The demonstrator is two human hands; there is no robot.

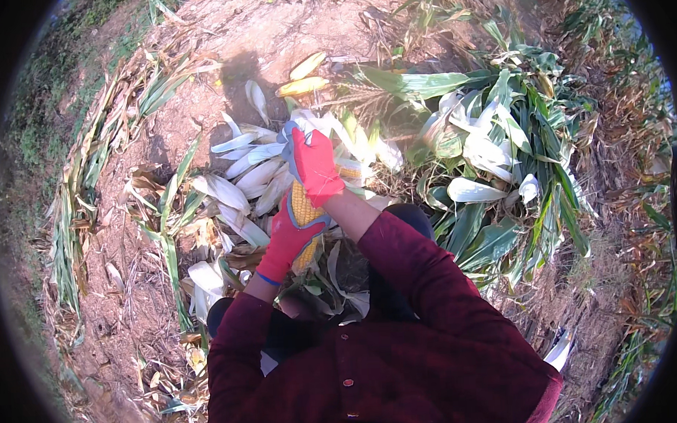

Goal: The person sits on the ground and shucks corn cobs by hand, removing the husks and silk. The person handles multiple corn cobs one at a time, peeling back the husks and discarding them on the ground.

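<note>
An ear of corn (303, 205) with bare yellow kernels is held upright in front of my body. My left hand (284, 242), in a red and grey glove, is wrapped round its lower part. Farther up, my right hand (318, 166), gloved the same way, is closed at the top end of the ear. Pale husk shows just beyond the right glove, but what its fingers grip exactly is hidden. Part of another yellow ear (349, 168) shows right beside that hand. Pale corn husks (259, 177) lie in a heap to the left of both hands.
Two husked ears of corn (303, 86) lie on the soil beyond my hands. On the right is a pile of green corn leaves (534, 152) with white husks (476, 190). Dry stalks (91, 160) line the left side, and standing plants edge the far right.
</note>
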